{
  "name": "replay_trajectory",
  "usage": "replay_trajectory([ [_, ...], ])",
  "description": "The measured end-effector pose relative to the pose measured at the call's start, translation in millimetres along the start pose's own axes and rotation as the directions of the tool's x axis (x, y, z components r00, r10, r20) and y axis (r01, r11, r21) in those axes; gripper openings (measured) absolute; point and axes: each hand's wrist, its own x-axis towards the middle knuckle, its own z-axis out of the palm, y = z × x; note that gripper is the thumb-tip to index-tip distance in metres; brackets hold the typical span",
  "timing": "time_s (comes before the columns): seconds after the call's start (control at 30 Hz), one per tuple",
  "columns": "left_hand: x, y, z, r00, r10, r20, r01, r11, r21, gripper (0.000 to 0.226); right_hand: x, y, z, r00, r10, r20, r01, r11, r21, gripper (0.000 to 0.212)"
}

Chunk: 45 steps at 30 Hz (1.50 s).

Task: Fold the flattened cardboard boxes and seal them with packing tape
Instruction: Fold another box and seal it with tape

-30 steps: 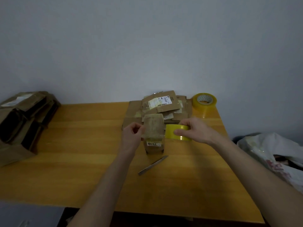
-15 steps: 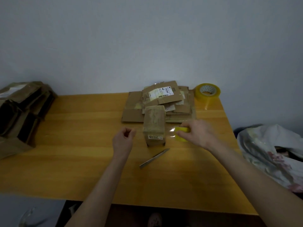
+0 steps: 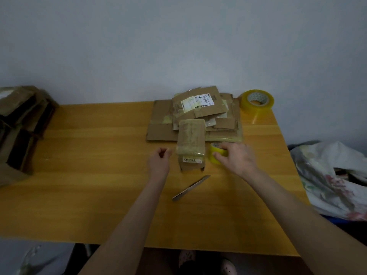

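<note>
**Small carton being taped shut at centre of table**

A folded box [image 3: 191, 144] is being sealed at the centre of the frame, where it is standing on a wooden table [image 3: 99, 155]. A band of clear tape is showing across its near top edge. A small tape roll [image 3: 215, 154], yellow, is being gripped just right of the box by the right hand [image 3: 236, 157], whose fingers are being curled over its rim. The left hand [image 3: 158, 161] is being held just left of the box and apart from it, with the fingers curled in and the thumb against the forefinger. Whether a clear tape end is being pinched there cannot be told.

The step is being judged as the laying of a strip over the box. For a clean seal, the free end is best being pressed down first. The tape is then best being kept taut and level as the roll is being drawn across. The strip is best being rubbed flat along the seam before being cut with the blade [image 3: 191, 187] lying just below the box.

Being counted:
- one folded box in work
- two rolls, the larger roll [image 3: 257, 101] being left at the upper right of the table
- one blade
- two hands

Flattened boxes [image 3: 198, 114] are being kept in a stack just behind the folded box; there are several, the exact number being unclear. More cardboard [image 3: 21, 126] is being heaped at the left edge of the frame, uncounted. A patterned bag [image 3: 327, 175] is being seen at the right edge.
</note>
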Motion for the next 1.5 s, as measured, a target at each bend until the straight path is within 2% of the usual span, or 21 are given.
replay_trajectory([
  [0.23, 9.9, -1.0, 13.2, 1.0, 0.009, 0.027, -0.005, 0.991, -0.134, 0.008, 10.2, -14.6, 10.6, 0.998, 0.004, 0.066, -0.008, 0.998, 0.056, 0.037],
  [0.3, 17.5, -4.5, 12.8, 0.999, -0.009, 0.041, 0.015, 0.988, -0.156, 0.032, 10.7, -18.9, 11.5, 0.998, 0.01, 0.057, -0.014, 0.997, 0.078, 0.034],
  [0.33, 19.9, -4.9, 12.0, 0.999, -0.026, 0.043, 0.031, 0.992, -0.124, 0.043, 10.3, -20.6, 11.6, 0.999, 0.012, 0.053, -0.016, 0.997, 0.075, 0.033],
  [0.4, 18.3, -1.3, 6.7, 1.0, -0.019, -0.007, 0.019, 1.0, -0.017, 0.045, 9.2, -23.3, 11.6, 0.998, 0.013, 0.055, -0.016, 0.998, 0.053, 0.032],
  [0.43, 13.9, 1.0, 2.2, 0.997, 0.041, -0.066, -0.039, 0.999, 0.031, 0.039, 8.6, -23.9, 11.5, 0.998, 0.014, 0.057, -0.016, 0.999, 0.044, 0.032],
  [0.47, 6.8, 2.3, -3.0, 0.977, 0.163, -0.134, -0.154, 0.985, 0.075, 0.032, 7.8, -24.4, 11.4, 0.998, 0.015, 0.056, -0.018, 0.999, 0.041, 0.033],
  [0.5, -2.0, 2.2, -7.1, 0.923, 0.341, -0.177, -0.323, 0.938, 0.126, 0.029, 7.2, -24.8, 11.2, 0.998, 0.017, 0.055, -0.02, 0.999, 0.044, 0.033],
  [0.53, -11.1, -0.1, -7.5, 0.835, 0.531, -0.145, -0.501, 0.842, 0.199, 0.028, 6.9, -25.3, 11.1, 0.998, 0.02, 0.055, -0.023, 0.998, 0.052, 0.035],
  [0.57, -19.5, -3.1, -4.6, 0.726, 0.686, -0.05, -0.655, 0.712, 0.256, 0.031, 6.7, -25.0, 10.8, 0.998, 0.022, 0.06, -0.026, 0.998, 0.059, 0.036],
  [0.63, -25.6, -8.6, 7.5, 0.529, 0.826, 0.195, -0.827, 0.451, 0.337, 0.041, 6.7, -23.3, 10.1, 0.996, 0.025, 0.087, -0.032, 0.996, 0.079, 0.04],
  [0.67, -24.1, -8.9, 13.3, 0.48, 0.834, 0.273, -0.851, 0.367, 0.376, 0.046, 6.4, -20.9, 9.8, 0.995, 0.023, 0.101, -0.033, 0.995, 0.095, 0.042],
  [0.7, -19.9, -9.3, 17.7, 0.476, 0.821, 0.315, -0.849, 0.335, 0.409, 0.052, 5.8, -17.0, 9.9, 0.993, 0.02, 0.116, -0.033, 0.993, 0.117, 0.042],
  [0.8, -9.7, -4.3, 20.2, 0.555, 0.754, 0.351, -0.802, 0.371, 0.468, 0.063, 0.7, 1.9, 10.1, 0.983, -0.008, 0.184, -0.036, 0.971, 0.238, 0.033],
  [0.9, -12.3, 1.3, 20.0, 0.571, 0.745, 0.345, -0.786, 0.374, 0.491, 0.066, -6.9, 19.0, 11.0, 0.968, -0.051, 0.244, -0.047, 0.924, 0.379, 0.023],
  [0.97, -16.2, 4.5, 20.2, 0.58, 0.73, 0.361, -0.78, 0.37, 0.505, 0.071, -10.0, 24.8, 11.5, 0.966, -0.068, 0.251, -0.041, 0.914, 0.405, 0.022],
  [1.03, -18.0, 7.2, 18.6, 0.599, 0.706, 0.378, -0.769, 0.376, 0.516, 0.076, -12.0, 25.4, 9.4, 0.971, -0.056, 0.231, -0.032, 0.933, 0.357, 0.028],
  [1.13, -20.1, 10.8, 17.3, 0.612, 0.693, 0.382, -0.759, 0.379, 0.529, 0.077, -13.9, 22.3, 3.4, 0.986, -0.074, 0.15, 0.055, 0.99, 0.133, 0.044],
  [1.23, -22.3, 12.5, 17.5, 0.619, 0.685, 0.384, -0.752, 0.378, 0.54, 0.075, -17.4, 15.8, 0.0, 0.986, -0.126, 0.113, 0.132, 0.99, -0.051, 0.047],
  [1.33, -23.0, 13.8, 17.4, 0.633, 0.676, 0.378, -0.745, 0.397, 0.536, 0.074, -20.6, 14.6, 4.1, 0.988, -0.125, 0.091, 0.134, 0.985, -0.111, 0.049],
  [1.5, -25.8, 12.6, 18.8, 0.632, 0.683, 0.367, -0.747, 0.411, 0.523, 0.071, -25.6, 25.7, 1.6, 0.998, -0.052, 0.019, 0.054, 0.987, -0.148, 0.045],
])
